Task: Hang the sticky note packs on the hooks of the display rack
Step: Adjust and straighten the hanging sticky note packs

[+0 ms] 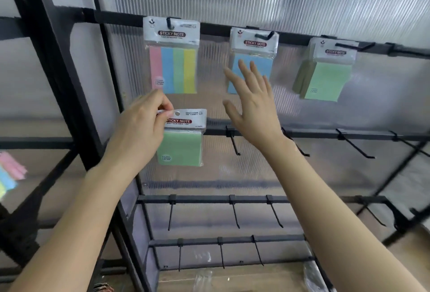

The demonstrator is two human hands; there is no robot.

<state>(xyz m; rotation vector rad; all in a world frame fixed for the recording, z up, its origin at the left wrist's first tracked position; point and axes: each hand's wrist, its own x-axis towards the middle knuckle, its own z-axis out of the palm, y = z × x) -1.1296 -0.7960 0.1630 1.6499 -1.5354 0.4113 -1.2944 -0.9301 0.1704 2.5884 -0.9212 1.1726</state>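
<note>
Left hand (pixel 139 126) pinching, right hand (pixel 253 108) splayed, raised

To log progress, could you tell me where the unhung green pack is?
Head view, left of centre: the left hand pinches the green pack by its header, just below the hanging four-colour pack.

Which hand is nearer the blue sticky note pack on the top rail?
Right. The right hand is raised open in front of the blue pack, over its lower half; the left hand is lower and to its left, pinching the green pack by its header.
</note>
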